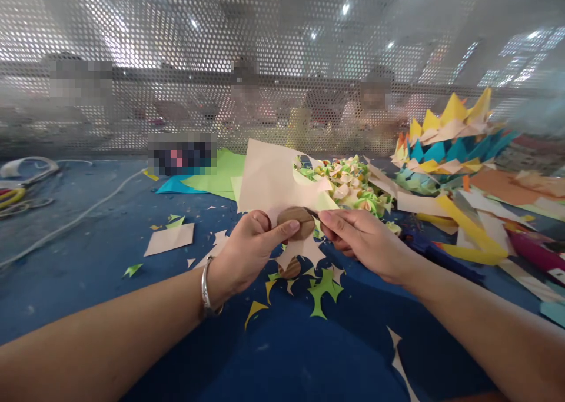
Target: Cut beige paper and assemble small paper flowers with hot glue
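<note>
My left hand (247, 246) pinches a sheet of pale peach paper (269, 178) together with a round brown disc (296, 221) held against it. My right hand (357, 237) is closed around a thin dark tool whose tip touches the disc's right edge; what the tool is I cannot tell. A curved cut runs through the sheet's upper right. A silver bangle (205, 290) sits on my left wrist. Green, yellow and peach paper offcuts (324, 284) lie on the blue table (88, 261) just below my hands.
A heap of small folded paper pieces (353, 181) lies behind the sheet. A spiky multicoloured paper construction (445, 137) and coloured strips (472, 231) fill the right. Scissors (17, 196) and a white cord (75, 219) lie far left. A perforated metal screen (282, 66) stands behind, people beyond it.
</note>
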`<state>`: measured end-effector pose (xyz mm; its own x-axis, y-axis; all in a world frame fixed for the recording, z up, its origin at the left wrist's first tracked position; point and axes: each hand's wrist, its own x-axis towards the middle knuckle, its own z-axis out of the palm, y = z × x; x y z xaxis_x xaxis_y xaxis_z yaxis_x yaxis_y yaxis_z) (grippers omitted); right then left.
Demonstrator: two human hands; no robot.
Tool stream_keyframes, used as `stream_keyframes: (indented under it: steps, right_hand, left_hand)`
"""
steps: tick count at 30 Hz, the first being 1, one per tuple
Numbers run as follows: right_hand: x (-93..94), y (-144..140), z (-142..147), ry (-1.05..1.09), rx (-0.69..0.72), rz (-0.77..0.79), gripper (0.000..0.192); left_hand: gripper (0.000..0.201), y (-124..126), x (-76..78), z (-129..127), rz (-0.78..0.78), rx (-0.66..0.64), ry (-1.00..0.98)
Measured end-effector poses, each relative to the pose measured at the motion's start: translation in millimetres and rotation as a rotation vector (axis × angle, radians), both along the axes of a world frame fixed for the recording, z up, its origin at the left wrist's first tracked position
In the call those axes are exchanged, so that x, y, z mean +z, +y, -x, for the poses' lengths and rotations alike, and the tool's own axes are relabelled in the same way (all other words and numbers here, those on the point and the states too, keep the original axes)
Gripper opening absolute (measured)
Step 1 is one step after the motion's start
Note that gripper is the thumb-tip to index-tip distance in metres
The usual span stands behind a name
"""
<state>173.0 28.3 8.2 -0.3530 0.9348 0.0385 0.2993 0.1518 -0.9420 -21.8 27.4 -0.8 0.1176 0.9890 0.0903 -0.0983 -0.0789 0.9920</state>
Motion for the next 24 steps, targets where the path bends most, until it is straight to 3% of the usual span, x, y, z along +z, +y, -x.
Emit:
stream_keyframes:
  steps: [3,14,19,24]
  right_hand:
    - [-1.1,0.5,-0.6,-0.007,0.000,0.002,0.049]
    - [-0.7,0.6,-2.2,-0.031,0.022,-0.023,0.049]
    - [-1.8,0.7,-2.4,-0.041,0.014,-0.022,0.049]
    - [0.0,0.6,-2.9,-0.067,0.007,-0.030,0.049]
  left_hand:
    - [0.052,-0.4,-0.3,-0.7,0.029,0.043,-0.045]
    - [0.048,1.5,3.1,-0.3,0.021,-0.035,-0.081]
    - [0.036,0.8,8.8,-1.2,0.022,-0.132,-0.121]
    - [0.037,3.6,5.4,-0.3,0.004,-0.139,-0.071]
